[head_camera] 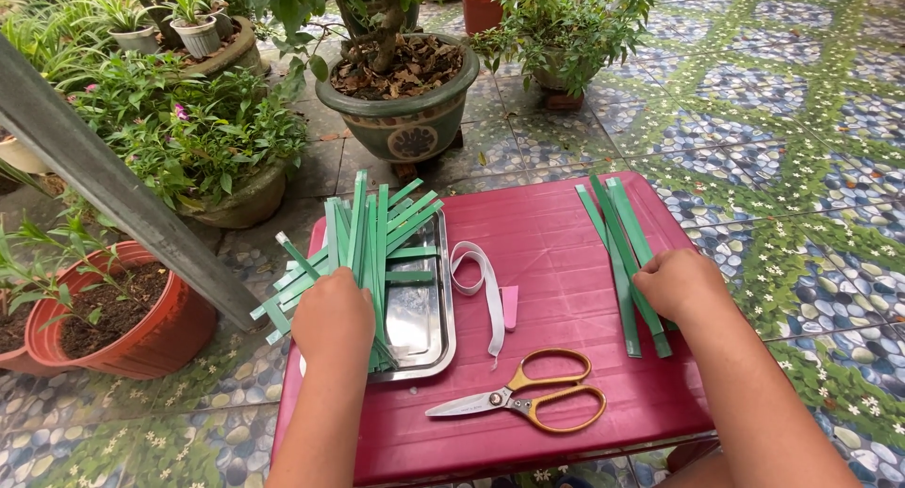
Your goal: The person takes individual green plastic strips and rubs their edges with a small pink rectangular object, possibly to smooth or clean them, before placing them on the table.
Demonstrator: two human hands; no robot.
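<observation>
Left hand [332, 315]: grip closed over fanned green strips [372, 238] in the steel tray [426, 332]. Right hand [677, 282]: grip pressed flat on a second strip bundle [617, 229] at the worktop [556, 252] right edge. Risk: fan overhanging tray, liable to spill; scissors [528, 398] near wrists. Long axes run away from body, fanned.

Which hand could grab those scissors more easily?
Probably the right hand: the scissors point their orange handles toward it. The left hand rests on green strips in the metal tray.
</observation>
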